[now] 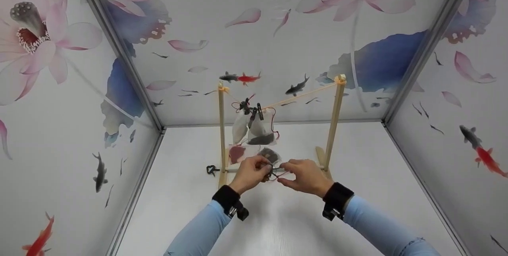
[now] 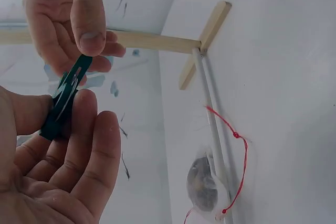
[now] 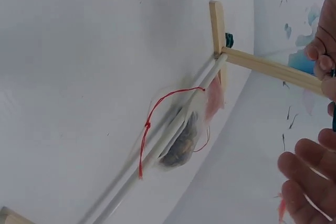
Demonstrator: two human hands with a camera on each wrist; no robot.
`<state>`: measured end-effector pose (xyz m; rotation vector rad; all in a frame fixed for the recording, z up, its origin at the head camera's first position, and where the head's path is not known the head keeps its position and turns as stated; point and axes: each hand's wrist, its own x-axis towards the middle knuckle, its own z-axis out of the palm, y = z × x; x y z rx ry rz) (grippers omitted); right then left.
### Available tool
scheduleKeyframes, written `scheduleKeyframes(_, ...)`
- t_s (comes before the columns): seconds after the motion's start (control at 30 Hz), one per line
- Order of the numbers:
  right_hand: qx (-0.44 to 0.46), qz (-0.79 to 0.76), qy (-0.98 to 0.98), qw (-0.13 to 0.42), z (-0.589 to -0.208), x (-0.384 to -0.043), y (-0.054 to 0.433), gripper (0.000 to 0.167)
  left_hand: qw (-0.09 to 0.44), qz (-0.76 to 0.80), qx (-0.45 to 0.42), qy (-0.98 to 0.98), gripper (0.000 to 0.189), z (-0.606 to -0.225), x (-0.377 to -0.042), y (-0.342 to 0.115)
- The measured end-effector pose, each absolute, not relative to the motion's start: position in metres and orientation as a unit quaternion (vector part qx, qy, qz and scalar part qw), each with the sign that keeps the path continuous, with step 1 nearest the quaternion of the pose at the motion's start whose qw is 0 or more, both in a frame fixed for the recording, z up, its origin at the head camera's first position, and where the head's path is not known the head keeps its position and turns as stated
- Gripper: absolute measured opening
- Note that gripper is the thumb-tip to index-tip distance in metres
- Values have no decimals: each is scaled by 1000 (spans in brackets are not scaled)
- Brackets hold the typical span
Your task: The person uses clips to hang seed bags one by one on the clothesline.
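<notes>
My left hand (image 1: 250, 174) pinches a dark green clothespin (image 2: 65, 95) between thumb and fingers. Facing it, my right hand (image 1: 307, 176) has its thumb tip right at the clothespin's upper end in the left wrist view, its fingers loosely spread. Beneath the hands, a clear pouch with dark contents (image 3: 181, 142) and a red cord (image 3: 149, 124) lies against a white rod (image 3: 165, 142). A pouch with pink contents (image 1: 237, 154) is beside it. Farther back, a white pouch (image 1: 240, 127) and another with a dark lower part (image 1: 260, 139) hang from black clips (image 1: 260, 111).
Two wooden posts (image 1: 335, 121) stand on flat wooden feet, with an orange line (image 1: 303, 95) sagging between their tops. Another dark green clip (image 1: 212, 170) is by the left post's base. Patterned wall panels (image 1: 254, 49) enclose the white work surface (image 1: 178, 208).
</notes>
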<state>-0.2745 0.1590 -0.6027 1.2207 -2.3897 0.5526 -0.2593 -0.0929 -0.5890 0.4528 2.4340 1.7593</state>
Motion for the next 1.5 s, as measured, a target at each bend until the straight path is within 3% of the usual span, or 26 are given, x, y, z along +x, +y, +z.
scheduleKeyframes(0.2,464,166,-827,270,-610,-277,164,43,77,591,151,789,16,-591,-254,-89)
scheduleKeyframes(0.4,486,141,-806,307,-614,-276,168,32,83,597,155,783,21,-603,-262,-87)
scheduleKeyframes(0.47,489,137,-804,309,-617,-277,172,29,57,568,164,805,27,-617,-271,-92)
scheduleKeyframes(0.53,491,132,-804,307,-621,-277,176,24,-2,507,181,842,34,-652,-292,-100)
scheduleKeyframes(0.63,496,128,-807,293,-629,-275,185,19,-69,361,166,915,26,-675,-301,-109)
scheduleKeyframes(0.7,500,126,-810,280,-634,-273,191,22,-78,260,152,950,24,-685,-303,-112)
scheduleKeyframes(0.73,502,127,-810,274,-636,-271,194,25,-63,213,139,965,30,-672,-293,-110)
scheduleKeyframes(0.87,506,128,-814,253,-643,-266,202,26,-44,105,125,986,54,-681,-299,-106)
scheduleKeyframes(1.0,501,130,-823,234,-644,-264,206,23,-67,100,108,987,49,-680,-310,-98)
scheduleKeyframes(1.1,492,136,-831,223,-644,-264,208,22,-53,101,115,987,42,-681,-316,-92)
scheduleKeyframes(1.33,487,140,-835,214,-644,-262,216,23,99,78,148,981,22,-689,-317,-85)
scheduleKeyframes(1.4,488,143,-834,214,-644,-261,220,22,114,70,146,980,26,-686,-316,-82)
scheduleKeyframes(1.5,489,150,-832,216,-646,-260,220,23,87,90,137,983,45,-681,-317,-85)
